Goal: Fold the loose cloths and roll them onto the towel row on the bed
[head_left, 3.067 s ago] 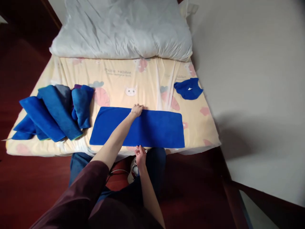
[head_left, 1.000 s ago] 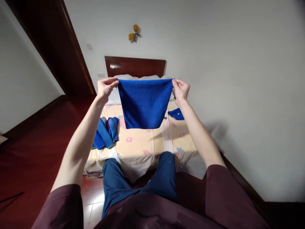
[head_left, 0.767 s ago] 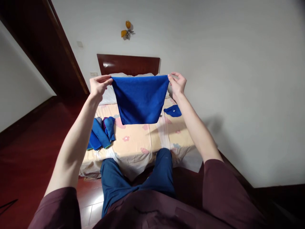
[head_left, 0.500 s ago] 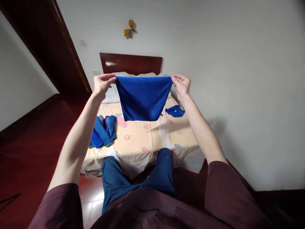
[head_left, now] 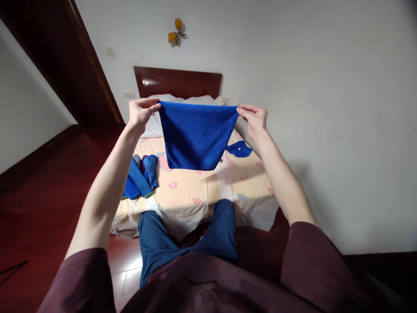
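A blue cloth (head_left: 198, 135), which looks like a small towel, hangs in the air above the bed, its top edge stretched between my hands. My left hand (head_left: 140, 114) pinches the upper left corner. At the upper right corner my right hand (head_left: 254, 118) pinches it the same way. The lower edge hangs loose, narrower than the top. Below and to the left, several folded blue cloths (head_left: 138, 178) lie on the bed, with some purple and grey among them. Another blue cloth (head_left: 239, 149) lies crumpled on the bed at the right, near my right wrist.
The bed (head_left: 182, 195) has a pale yellow patterned sheet, white pillows and a dark wooden headboard (head_left: 179, 82). My knees are against its near side. A white wall (head_left: 325, 108) stands at the right, and dark red floor (head_left: 65, 195) lies at the left.
My right hand has moved slightly to the right, and the blue cloth's top edge is a little wider. Its lower edge hangs slightly lower. Both hands keep their pinch.
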The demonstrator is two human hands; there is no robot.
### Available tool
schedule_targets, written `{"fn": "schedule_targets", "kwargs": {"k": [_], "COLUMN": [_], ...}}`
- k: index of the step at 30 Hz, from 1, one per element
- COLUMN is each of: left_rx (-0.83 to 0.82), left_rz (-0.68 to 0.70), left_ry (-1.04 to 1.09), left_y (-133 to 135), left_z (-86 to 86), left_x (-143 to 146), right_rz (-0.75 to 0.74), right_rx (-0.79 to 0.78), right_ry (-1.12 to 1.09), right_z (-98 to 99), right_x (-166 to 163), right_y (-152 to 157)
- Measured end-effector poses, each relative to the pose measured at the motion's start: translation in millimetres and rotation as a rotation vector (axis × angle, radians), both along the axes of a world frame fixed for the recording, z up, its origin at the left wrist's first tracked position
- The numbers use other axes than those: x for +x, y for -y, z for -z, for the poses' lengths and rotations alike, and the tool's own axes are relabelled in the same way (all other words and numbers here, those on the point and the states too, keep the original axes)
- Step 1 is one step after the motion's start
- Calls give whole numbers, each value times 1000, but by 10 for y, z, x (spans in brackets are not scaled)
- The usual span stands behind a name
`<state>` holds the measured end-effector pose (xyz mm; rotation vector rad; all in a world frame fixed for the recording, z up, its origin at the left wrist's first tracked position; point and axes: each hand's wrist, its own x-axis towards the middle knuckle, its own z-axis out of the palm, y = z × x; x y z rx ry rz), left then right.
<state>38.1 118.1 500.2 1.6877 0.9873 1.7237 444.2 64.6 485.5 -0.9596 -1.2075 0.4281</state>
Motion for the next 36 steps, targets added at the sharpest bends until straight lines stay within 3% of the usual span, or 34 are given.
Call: {"fn": "schedule_targets", "kwargs": {"k": [11,21,24,31,36], "left_rx": [-19,-97,-185,-633,-782], "left_rz": [31,5,40,198,298], "left_ry": [13,-15,-93,-148,-112], "left_y": [-73,215,376,982,1124], "left_z": [54,59,232,888,1229], "left_x": [31,120,47,-178,-162], "right_rz": [-4,-47,-80,-215,-260], "right_rx": [-41,-99,-203,-520,-702], "right_ry": [-4,64,37,-95,-189], "right_z": [76,233,402,1032,1404], "right_x": [65,242,271,297,324], "right_y": [60,190,449,1268,1347]}}
